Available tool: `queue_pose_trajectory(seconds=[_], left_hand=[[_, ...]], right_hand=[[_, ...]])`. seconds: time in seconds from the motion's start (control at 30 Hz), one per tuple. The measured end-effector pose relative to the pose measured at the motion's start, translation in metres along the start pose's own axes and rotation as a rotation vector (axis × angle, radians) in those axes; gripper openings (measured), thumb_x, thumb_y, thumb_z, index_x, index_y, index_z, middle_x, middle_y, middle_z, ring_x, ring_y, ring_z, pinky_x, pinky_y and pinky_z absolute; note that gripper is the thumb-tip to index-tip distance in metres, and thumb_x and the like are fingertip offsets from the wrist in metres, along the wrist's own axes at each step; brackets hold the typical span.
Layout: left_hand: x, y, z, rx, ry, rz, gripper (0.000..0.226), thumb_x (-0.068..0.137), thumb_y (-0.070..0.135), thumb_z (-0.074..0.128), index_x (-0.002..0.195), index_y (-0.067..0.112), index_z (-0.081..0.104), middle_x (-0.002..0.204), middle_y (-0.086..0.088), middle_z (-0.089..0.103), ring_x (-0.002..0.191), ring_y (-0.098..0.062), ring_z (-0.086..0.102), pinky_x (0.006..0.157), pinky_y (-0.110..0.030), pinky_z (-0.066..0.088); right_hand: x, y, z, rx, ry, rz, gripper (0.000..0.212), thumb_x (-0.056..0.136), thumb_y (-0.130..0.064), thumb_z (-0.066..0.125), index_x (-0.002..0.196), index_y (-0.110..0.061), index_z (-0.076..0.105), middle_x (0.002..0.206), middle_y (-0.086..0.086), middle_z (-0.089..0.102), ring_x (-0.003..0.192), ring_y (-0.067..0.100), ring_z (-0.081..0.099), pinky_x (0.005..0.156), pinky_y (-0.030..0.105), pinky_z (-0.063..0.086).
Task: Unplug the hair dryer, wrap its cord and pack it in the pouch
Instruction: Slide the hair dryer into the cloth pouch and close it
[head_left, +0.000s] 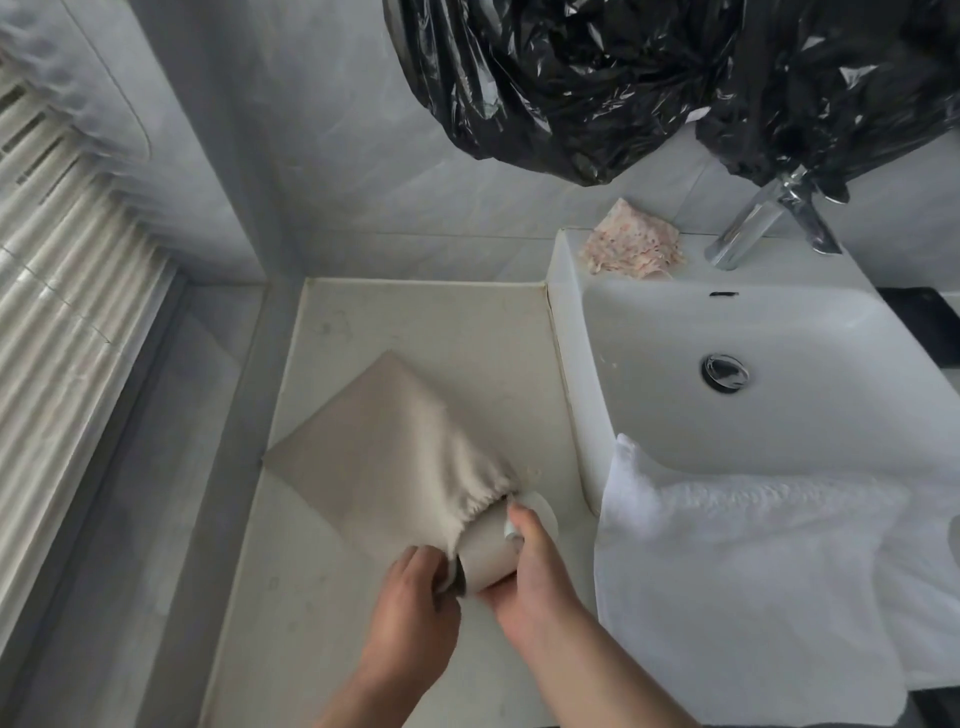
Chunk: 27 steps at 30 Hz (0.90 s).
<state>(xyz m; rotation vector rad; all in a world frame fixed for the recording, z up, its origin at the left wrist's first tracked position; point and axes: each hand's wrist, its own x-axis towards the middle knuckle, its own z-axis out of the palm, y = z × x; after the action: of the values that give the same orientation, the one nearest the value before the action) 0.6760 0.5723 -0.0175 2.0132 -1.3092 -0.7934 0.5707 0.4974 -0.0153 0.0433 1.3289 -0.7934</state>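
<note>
A beige drawstring pouch (384, 452) lies on the pale counter (322, 623), its gathered mouth toward me. The beige hair dryer (485, 551) sticks partway out of that mouth, its dark end facing the lower left. My left hand (415, 597) pinches the pouch's rim at the dryer's dark end. My right hand (530, 571) grips the dryer's barrel from the right, thumb on top near a white part. The cord is hidden from view.
A white sink (779, 415) adjoins the counter on the right, with a chrome tap (753, 223) and a pinkish cloth (631, 241) on its rim. A white towel (737, 571) hangs over its front edge. A black plastic bag (623, 78) hangs above. A radiator (57, 260) is at left.
</note>
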Motion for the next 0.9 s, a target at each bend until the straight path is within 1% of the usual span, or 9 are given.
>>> queue_pose_trajectory(seconds=[0.1,0.23,0.33,0.43,0.5,0.6,0.67,0.73,0.9], left_hand=[[0.002,0.001,-0.003,-0.041,0.006,0.068,0.042,0.06,-0.011,0.057,0.066,0.027,0.041,0.071,0.013,0.043,0.066,-0.004,0.045,0.058,-0.012,0.035],[0.008,0.001,0.0,-0.075,0.053,0.018,0.051,0.065,-0.015,0.057,0.067,0.032,0.037,0.072,0.008,0.046,0.068,-0.018,0.046,0.059,-0.028,0.042],[0.009,0.002,-0.002,-0.052,0.054,0.051,0.056,0.065,-0.014,0.061,0.069,0.036,0.035,0.074,0.01,0.045,0.07,-0.015,0.045,0.061,-0.021,0.034],[0.008,-0.005,-0.005,-0.008,0.03,0.061,0.047,0.07,-0.011,0.065,0.072,0.033,0.046,0.078,0.013,0.047,0.072,-0.009,0.046,0.065,-0.017,0.035],[0.007,-0.009,-0.008,0.026,0.016,0.1,0.036,0.073,-0.006,0.069,0.076,0.026,0.054,0.081,0.017,0.047,0.074,-0.007,0.048,0.068,-0.011,0.037],[0.002,-0.009,-0.008,0.032,0.018,0.045,0.043,0.072,0.003,0.076,0.073,0.031,0.044,0.079,0.016,0.046,0.076,-0.006,0.047,0.068,-0.012,0.036],[-0.003,-0.006,-0.004,-0.042,0.065,-0.172,0.041,0.07,0.014,0.081,0.07,0.027,0.042,0.079,0.009,0.048,0.074,-0.01,0.047,0.063,-0.018,0.034],[-0.002,-0.001,-0.002,-0.117,0.066,-0.442,0.037,0.069,0.026,0.082,0.076,0.018,0.046,0.083,0.0,0.053,0.074,-0.018,0.051,0.059,-0.026,0.035],[0.007,0.002,0.002,-0.312,-0.025,-0.544,0.038,0.074,0.024,0.079,0.093,0.017,0.046,0.087,-0.008,0.062,0.074,-0.024,0.061,0.056,-0.03,0.043]], right_hand=[[0.001,0.002,0.004,-0.014,0.012,-0.025,0.077,0.054,-0.039,0.087,0.12,-0.01,0.061,0.111,0.018,0.072,0.095,0.035,0.072,0.071,0.048,0.06],[0.005,0.001,0.011,-0.084,0.065,-0.042,0.077,0.056,-0.045,0.086,0.12,-0.014,0.055,0.108,0.016,0.071,0.092,0.033,0.072,0.067,0.046,0.061],[-0.001,-0.01,0.015,-0.348,0.063,0.025,0.093,0.044,-0.072,0.076,0.118,-0.018,0.059,0.107,0.012,0.069,0.093,0.031,0.069,0.059,0.041,0.06],[-0.003,-0.026,0.001,-0.662,0.096,0.042,0.084,0.065,-0.084,0.054,0.116,-0.017,0.056,0.106,0.008,0.058,0.095,0.028,0.061,0.066,0.042,0.06],[-0.006,-0.041,-0.009,-0.84,0.1,0.016,0.074,0.079,-0.079,0.04,0.115,-0.016,0.054,0.106,0.006,0.057,0.095,0.027,0.061,0.078,0.042,0.058],[0.004,-0.063,-0.015,-1.423,0.148,-0.341,0.06,0.089,-0.053,0.04,0.133,-0.013,0.048,0.127,0.015,0.055,0.119,0.031,0.053,0.099,0.038,0.043],[0.003,-0.076,-0.004,-1.564,0.044,-0.552,0.063,0.092,-0.021,0.042,0.152,-0.023,0.024,0.152,0.01,0.034,0.138,0.028,0.037,0.108,0.034,0.035],[0.002,-0.084,0.01,-1.525,-0.148,-0.52,0.08,0.085,-0.006,0.041,0.155,-0.032,0.011,0.161,0.002,0.02,0.143,0.023,0.031,0.113,0.033,0.033],[0.008,-0.092,0.015,-1.587,-0.381,-0.431,0.084,0.07,-0.003,0.055,0.146,-0.032,0.034,0.134,-0.002,0.057,0.112,0.018,0.06,0.085,0.027,0.051]])
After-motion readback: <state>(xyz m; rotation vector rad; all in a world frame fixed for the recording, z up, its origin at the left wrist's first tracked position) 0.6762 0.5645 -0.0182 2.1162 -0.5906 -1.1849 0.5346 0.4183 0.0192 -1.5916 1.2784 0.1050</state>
